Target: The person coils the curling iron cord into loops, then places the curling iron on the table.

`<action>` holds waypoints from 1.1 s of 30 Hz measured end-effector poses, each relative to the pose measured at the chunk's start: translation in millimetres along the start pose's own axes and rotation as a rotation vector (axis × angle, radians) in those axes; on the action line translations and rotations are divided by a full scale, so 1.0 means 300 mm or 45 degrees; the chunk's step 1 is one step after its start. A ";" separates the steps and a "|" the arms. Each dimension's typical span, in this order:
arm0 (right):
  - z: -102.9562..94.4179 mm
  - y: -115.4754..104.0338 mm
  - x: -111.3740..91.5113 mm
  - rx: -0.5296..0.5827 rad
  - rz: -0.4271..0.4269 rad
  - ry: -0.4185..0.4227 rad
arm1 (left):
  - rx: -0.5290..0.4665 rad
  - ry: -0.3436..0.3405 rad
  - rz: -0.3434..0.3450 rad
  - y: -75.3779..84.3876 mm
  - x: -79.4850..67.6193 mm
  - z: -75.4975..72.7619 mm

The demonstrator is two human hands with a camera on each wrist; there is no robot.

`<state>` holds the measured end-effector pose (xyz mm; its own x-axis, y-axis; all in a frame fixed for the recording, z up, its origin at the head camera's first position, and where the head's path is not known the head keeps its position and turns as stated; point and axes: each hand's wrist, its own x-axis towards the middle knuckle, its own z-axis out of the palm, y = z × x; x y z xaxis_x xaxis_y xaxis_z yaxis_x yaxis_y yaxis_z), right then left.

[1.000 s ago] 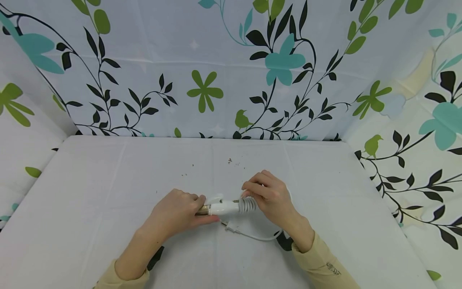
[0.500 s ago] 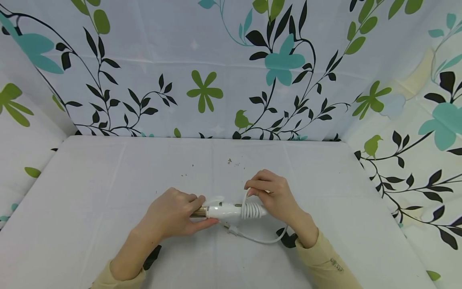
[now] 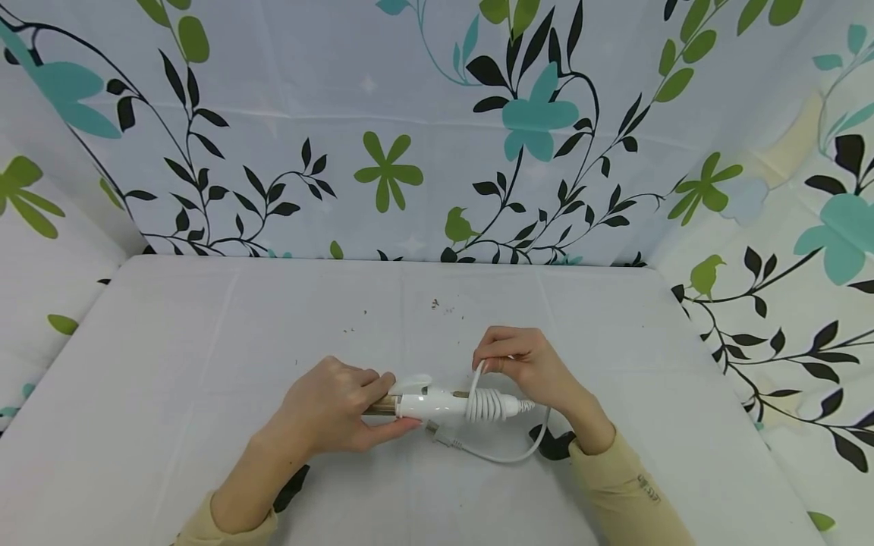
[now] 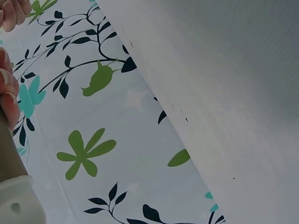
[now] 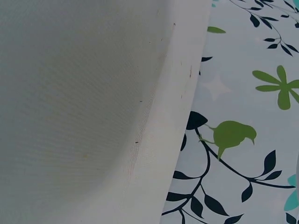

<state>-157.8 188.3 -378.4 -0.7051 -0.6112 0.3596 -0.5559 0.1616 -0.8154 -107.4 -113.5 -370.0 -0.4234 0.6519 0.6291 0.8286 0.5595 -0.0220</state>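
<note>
A curling iron (image 3: pixel 426 405) with a white handle and a gold barrel (image 3: pixel 382 406) is held sideways above the table. My left hand (image 3: pixel 334 406) grips it at the barrel, thumb along the near side. The white cord (image 3: pixel 486 406) is wound in several turns round the handle. With fingertips and thumb, my right hand (image 3: pixel 526 364) pinches a strand of it above the coil. The plug (image 3: pixel 442 435) hangs below the handle on a loose loop. In the left wrist view, left fingers (image 4: pixel 8 93) lie on the barrel, with a white end piece (image 4: pixel 21 200) below.
A white cloth covers the table (image 3: pixel 205 326). Small brown crumbs (image 3: pixel 435 304) lie towards its back. A patterned curtain (image 3: pixel 273 129) with leaves and birds stands behind and at both sides. Dark wrist straps (image 3: pixel 292 487) show under the arms.
My right hand has moved slightly right and draws a cord strand up from the coil. The iron has shifted right, showing more of the wound handle end. The left hand keeps its grip.
</note>
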 end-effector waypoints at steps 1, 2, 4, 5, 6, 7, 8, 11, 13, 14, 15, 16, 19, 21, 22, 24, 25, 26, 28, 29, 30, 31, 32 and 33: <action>-0.002 0.000 0.000 0.026 0.010 -0.009 | -0.009 0.005 0.002 0.001 0.001 0.000; -0.004 0.002 -0.001 0.040 0.013 -0.018 | -0.019 0.010 0.003 0.002 0.002 0.000; -0.007 0.005 0.000 0.066 0.014 -0.032 | -0.040 0.022 0.001 0.003 0.005 -0.001; -0.007 0.006 0.000 0.081 0.007 -0.038 | -0.049 0.028 0.000 0.004 0.005 0.000; -0.008 0.006 0.000 0.096 0.003 -0.043 | -0.059 0.033 -0.002 0.005 0.006 0.001; -0.008 0.006 0.000 0.115 -0.003 -0.050 | -0.068 0.037 -0.006 0.006 0.006 0.002; -0.009 0.007 -0.001 0.132 -0.006 -0.055 | -0.079 0.040 -0.010 0.007 0.006 0.003; -0.011 0.007 -0.001 0.176 -0.015 -0.057 | -0.121 0.046 -0.028 0.009 0.006 0.005; -0.011 0.006 -0.001 0.200 -0.012 -0.042 | -0.149 0.048 -0.044 0.009 0.006 0.004; -0.010 0.004 0.000 0.206 -0.006 -0.027 | -0.164 0.049 -0.050 0.009 0.006 0.004; -0.009 0.003 0.000 0.212 0.005 -0.009 | -0.179 0.055 -0.052 0.009 0.006 0.003; -0.007 0.001 0.000 0.218 0.018 0.014 | -0.193 0.060 -0.057 0.009 0.006 0.002; 0.000 -0.003 0.002 0.203 0.055 0.099 | -0.219 0.075 -0.069 0.009 0.005 0.002; 0.007 -0.003 0.003 0.182 0.072 0.148 | -0.224 0.084 -0.076 0.008 0.004 0.001; 0.010 -0.002 0.004 0.169 0.066 0.163 | -0.222 0.085 -0.081 0.007 0.004 0.001; 0.016 0.002 0.005 0.149 0.046 0.174 | -0.219 0.092 -0.086 0.007 0.003 0.001; 0.019 0.004 0.006 0.147 0.034 0.174 | -0.218 0.098 -0.086 0.007 0.003 0.002; 0.022 0.005 0.007 0.150 0.023 0.173 | -0.222 0.108 -0.084 0.007 0.003 0.003; 0.026 0.005 0.009 0.150 0.001 0.174 | -0.235 0.124 -0.082 0.007 0.003 0.005; 0.028 0.004 0.009 0.157 0.000 0.180 | -0.242 0.134 -0.082 0.007 0.004 0.005; 0.029 0.002 0.010 0.164 0.006 0.190 | -0.247 0.145 -0.081 0.007 0.005 0.006; 0.031 0.000 0.010 0.173 0.008 0.198 | -0.250 0.157 -0.082 0.007 0.006 0.007; 0.033 -0.002 0.011 0.184 0.016 0.208 | -0.254 0.165 -0.087 0.008 0.006 0.007; 0.036 -0.004 0.012 0.201 0.029 0.218 | -0.255 0.173 -0.094 0.007 0.007 0.007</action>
<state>-155.0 177.5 -381.1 -0.7886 -0.4661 0.4011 -0.4727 0.0423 -0.8802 -107.2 -109.9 -370.4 -0.4433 0.5306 0.7225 0.8591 0.4816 0.1734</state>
